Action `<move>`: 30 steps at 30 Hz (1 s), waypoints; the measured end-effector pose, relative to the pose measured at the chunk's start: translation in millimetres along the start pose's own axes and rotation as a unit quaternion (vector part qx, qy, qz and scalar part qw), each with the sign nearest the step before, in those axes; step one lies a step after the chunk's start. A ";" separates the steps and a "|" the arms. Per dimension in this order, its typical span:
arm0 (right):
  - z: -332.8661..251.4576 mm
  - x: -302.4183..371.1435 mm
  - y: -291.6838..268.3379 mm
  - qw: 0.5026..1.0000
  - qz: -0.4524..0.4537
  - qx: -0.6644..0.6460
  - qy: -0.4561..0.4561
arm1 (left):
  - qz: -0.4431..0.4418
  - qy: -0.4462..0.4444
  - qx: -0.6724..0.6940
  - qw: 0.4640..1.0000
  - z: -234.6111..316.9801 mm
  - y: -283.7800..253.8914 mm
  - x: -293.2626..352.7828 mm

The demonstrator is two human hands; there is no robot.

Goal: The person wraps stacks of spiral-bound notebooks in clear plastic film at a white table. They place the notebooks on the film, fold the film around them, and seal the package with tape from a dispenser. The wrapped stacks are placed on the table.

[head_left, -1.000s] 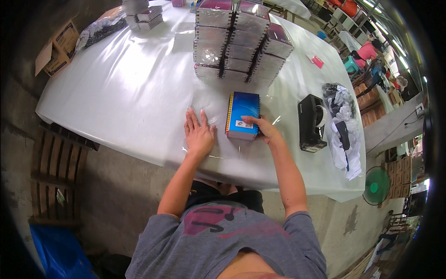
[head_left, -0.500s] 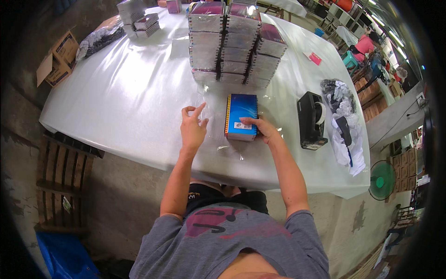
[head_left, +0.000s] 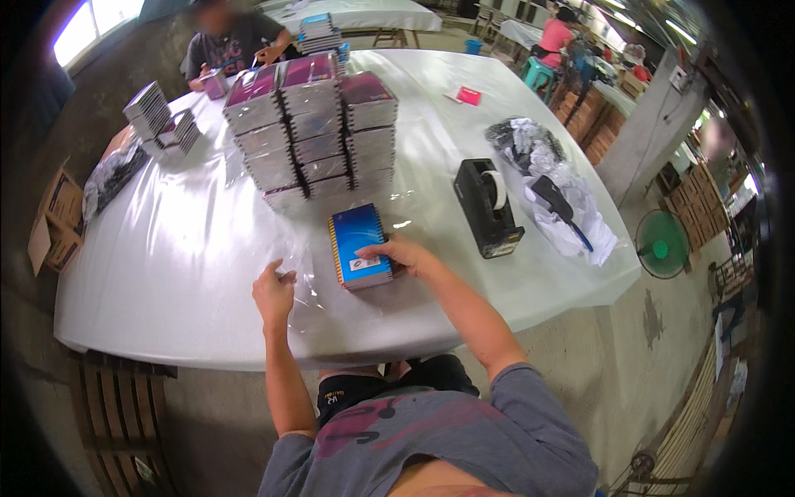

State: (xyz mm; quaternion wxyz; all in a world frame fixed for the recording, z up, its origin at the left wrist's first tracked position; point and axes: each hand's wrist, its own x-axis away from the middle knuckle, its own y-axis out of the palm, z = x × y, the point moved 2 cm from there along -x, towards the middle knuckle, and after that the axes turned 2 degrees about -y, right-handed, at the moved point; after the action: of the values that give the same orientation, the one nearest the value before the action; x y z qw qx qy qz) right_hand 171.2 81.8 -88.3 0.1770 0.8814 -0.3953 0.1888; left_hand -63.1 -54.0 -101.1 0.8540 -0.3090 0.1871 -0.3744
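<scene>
A small stack of spiral notebooks [head_left: 354,233] with a blue cover on top lies in front of me, a white label near its lower end. My right hand [head_left: 401,255] grips its right side, thumb on the cover and fingers down along the edge. To the left of the stack, my left hand [head_left: 275,291] hovers low over the table, fingers loosely bent and apart. Clear plastic film [head_left: 308,272] lies between that hand and the notebooks, hard to make out against the white cover; whether the fingertips touch it is unclear.
Tall wrapped notebook stacks [head_left: 310,137] stand just beyond. On the right are a black tape dispenser [head_left: 489,211], crumpled plastic [head_left: 542,157] and a dark-handled tool [head_left: 553,199]. Smaller stacks [head_left: 157,124] sit far left. Another person [head_left: 236,45] sits across the white-covered table [head_left: 166,273].
The view has swung, showing more of the far side and a person there. My left hand has drawn back from the notebooks, its fingers more bent. My right hand keeps its grip.
</scene>
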 end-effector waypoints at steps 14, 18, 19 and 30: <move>7.6 -6.0 -6.7 0.999 -0.018 -0.023 -0.023 | 0.106 0.148 0.005 0.983 10.8 11.7 7.2; 10.5 -12.5 -7.6 1.000 -0.008 0.000 -0.015 | 0.044 0.046 0.060 0.996 -6.0 20.7 -2.5; 10.9 -11.9 -8.1 1.000 -0.006 -0.004 -0.015 | 0.014 -0.002 0.074 0.997 3.9 16.8 0.7; 6.6 -5.3 -3.6 1.000 0.017 -0.005 -0.025 | 0.017 -0.001 0.206 0.978 3.6 17.0 1.9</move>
State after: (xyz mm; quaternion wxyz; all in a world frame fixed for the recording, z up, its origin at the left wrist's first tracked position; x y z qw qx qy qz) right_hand 171.9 84.3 -97.2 0.1680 0.8781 -0.4157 0.1674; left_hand -51.0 -45.1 -110.0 0.9059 -0.1233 0.1104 -0.3897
